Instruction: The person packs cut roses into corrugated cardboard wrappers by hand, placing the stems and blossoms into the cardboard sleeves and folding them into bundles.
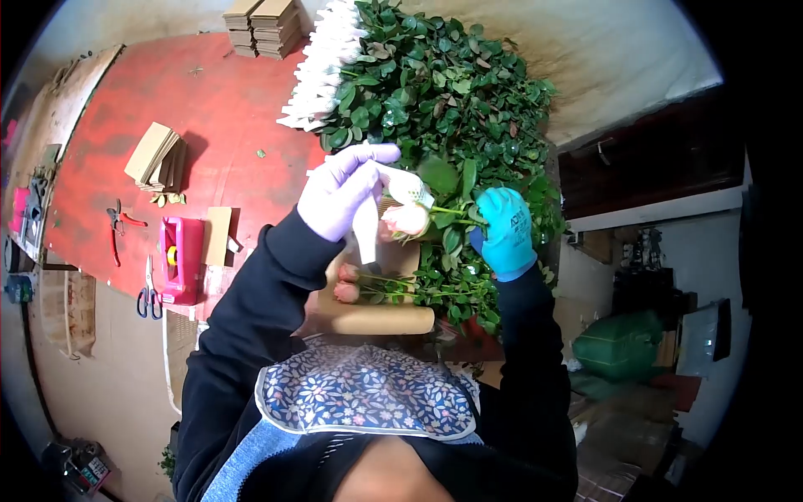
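My left hand, in a pale lavender glove, pinches a white sleeve that hangs down from its fingers. Just right of it, a rose partly in white netting and a bare pink rose lie close together. My right hand, in a teal glove, is closed around their leafy stems. Below, two pink roses rest on brown paper with a rolled edge. Behind my hands is a big heap of leafy stems, its white-wrapped heads pointing left.
On the red table are cardboard stacks, a pink tape dispenser, scissors and red-handled pliers. A green bundle sits on the right, beyond the table.
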Tool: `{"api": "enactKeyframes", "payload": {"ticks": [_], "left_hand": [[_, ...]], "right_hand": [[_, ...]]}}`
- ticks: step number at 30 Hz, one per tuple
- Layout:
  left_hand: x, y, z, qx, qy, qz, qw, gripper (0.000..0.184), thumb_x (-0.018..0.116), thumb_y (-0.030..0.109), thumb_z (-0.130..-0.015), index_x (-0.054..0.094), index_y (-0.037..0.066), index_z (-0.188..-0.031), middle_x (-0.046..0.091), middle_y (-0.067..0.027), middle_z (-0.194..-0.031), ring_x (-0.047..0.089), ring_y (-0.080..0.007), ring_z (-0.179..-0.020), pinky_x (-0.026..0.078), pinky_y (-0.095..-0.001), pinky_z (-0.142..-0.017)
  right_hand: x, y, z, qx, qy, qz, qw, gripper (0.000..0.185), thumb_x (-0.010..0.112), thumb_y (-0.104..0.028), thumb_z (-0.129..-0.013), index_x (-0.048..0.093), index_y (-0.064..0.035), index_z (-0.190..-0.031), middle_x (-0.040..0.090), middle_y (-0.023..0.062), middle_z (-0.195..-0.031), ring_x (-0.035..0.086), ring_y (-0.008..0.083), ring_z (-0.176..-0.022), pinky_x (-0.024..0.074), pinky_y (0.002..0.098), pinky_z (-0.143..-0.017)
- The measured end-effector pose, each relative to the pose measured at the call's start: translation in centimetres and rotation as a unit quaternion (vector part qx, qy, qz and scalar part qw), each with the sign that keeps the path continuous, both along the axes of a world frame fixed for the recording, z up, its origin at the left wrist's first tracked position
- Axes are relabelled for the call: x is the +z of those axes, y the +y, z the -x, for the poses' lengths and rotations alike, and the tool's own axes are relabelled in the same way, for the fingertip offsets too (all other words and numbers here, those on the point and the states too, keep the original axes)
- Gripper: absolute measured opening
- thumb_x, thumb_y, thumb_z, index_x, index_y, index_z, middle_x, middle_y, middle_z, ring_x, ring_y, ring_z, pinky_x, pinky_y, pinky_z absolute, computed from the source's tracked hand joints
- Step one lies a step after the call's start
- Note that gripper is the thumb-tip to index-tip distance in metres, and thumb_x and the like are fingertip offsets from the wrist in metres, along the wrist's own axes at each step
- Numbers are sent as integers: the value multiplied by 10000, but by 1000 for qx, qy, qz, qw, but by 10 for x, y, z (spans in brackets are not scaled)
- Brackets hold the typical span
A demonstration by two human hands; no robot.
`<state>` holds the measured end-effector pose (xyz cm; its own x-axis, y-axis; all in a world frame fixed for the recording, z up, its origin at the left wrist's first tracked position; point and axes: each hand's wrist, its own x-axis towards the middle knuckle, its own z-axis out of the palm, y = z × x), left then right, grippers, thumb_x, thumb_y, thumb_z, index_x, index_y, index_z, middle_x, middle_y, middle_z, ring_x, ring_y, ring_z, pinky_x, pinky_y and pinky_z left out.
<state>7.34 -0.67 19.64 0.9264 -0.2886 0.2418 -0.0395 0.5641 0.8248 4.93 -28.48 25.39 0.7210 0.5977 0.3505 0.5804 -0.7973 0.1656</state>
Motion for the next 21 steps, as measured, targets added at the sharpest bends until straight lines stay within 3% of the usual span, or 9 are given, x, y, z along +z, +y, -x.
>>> {"api": "enactKeyframes", "payload": {"ticks": [4,6,7,9,12,13,14,18,21], "left_hand": [[3,-5,2,52,1,-7,999,264,523,161,-971,610,9,-1167,651,-48,-885,563,-79,-758,459,-225,-692],[-5,14,-1,234,-161,-165,944,279,489,176,-959,618,7,-1139,677,-58,-906,595,-100,-762,477,-233,-690],[-31,36,-14,251,-47,12,967,335,479,206,-929,594,-5,-1162,689,-82,-920,635,-155,-784,513,-275,-708],[-49,129,-20,199,43,-6,979,287,492,263,-954,586,20,-1075,631,-114,-1033,625,-248,-916,503,-381,-871],[-120,210,12,311,-15,-35,950,181,456,219,-999,530,55,-988,567,-40,-864,587,-172,-835,501,-330,-838],[-133,220,32,335,55,-148,929,164,489,224,-999,510,65,-967,545,-23,-816,578,-147,-805,503,-305,-761],[-160,261,51,152,45,-226,961,134,541,136,-984,526,16,-926,551,-34,-876,518,-111,-807,426,-259,-740],[-242,305,155,116,170,-399,893,111,656,114,-905,566,82,-848,568,16,-737,504,-85,-672,450,-256,-637],[-320,385,261,42,279,-703,652,193,716,159,-844,624,30,-955,653,-51,-801,565,-143,-703,483,-307,-687]], "right_hand": [[-8,-5,15,-13,11,14,1000,472,767,-150,-613,575,-70,-1037,566,124,-968,550,341,-943,456,458,-835],[-15,-17,25,-43,1,15,999,481,757,-139,-619,578,-68,-1059,567,126,-984,546,349,-953,455,462,-832],[-14,-27,31,-77,28,-9,997,502,739,-127,-641,577,-46,-1109,575,141,-1022,544,365,-965,453,462,-843],[-26,-64,56,-100,7,-43,994,512,729,-113,-653,574,-34,-1135,579,154,-1042,543,377,-973,453,461,-848],[-54,-110,96,-149,-33,-108,982,545,699,-59,-684,566,-10,-1210,583,185,-1117,539,408,-1016,453,470,-885],[-59,-112,107,-163,-15,-266,950,551,696,-44,-686,566,-12,-1220,583,188,-1135,538,412,-1040,452,474,-901],[-64,-124,120,-180,-43,-215,959,562,695,-35,-688,562,-16,-1234,581,189,-1161,538,410,-1071,446,478,-925],[-75,-147,148,-213,-76,-152,962,576,694,-28,-697,552,-14,-1255,574,189,-1201,536,407,-1109,440,478,-952],[-69,-141,162,-227,-78,-174,955,579,691,-35,-707,542,-4,-1266,569,185,-1209,533,406,-1115,440,475,-949]]}}
